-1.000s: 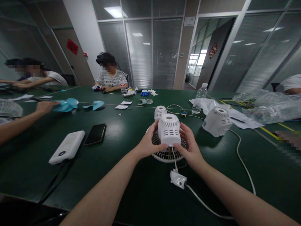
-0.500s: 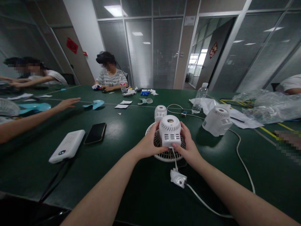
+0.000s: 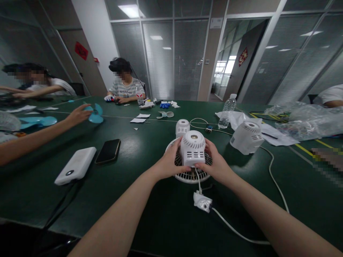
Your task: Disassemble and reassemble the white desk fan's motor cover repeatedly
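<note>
A white fan motor housing [image 3: 192, 147] sits on the round white fan grille [image 3: 190, 176], which lies flat on the green table [image 3: 150, 153]. My left hand [image 3: 168, 165] grips the housing's left side with the fingers wrapped round it. On the housing's right side my right hand [image 3: 218, 165] is clasped the same way. A thin white cable runs from under the housing to a small white switch box [image 3: 203, 202] near me, then off to the right.
A second motor housing [image 3: 182, 127] stands just behind, a third [image 3: 246, 137] to the right. White power bank [image 3: 75, 165] and black phone [image 3: 108, 151] lie at left. A water bottle [image 3: 225, 116] and plastic bags [image 3: 308, 121] are at right. Another person's hand [image 3: 77, 115] holds a blue fan blade [image 3: 94, 113].
I have pressed the housing lower onto the grille and turned it a little. At left, the other person's hand reached out and picked up the blue fan blade.
</note>
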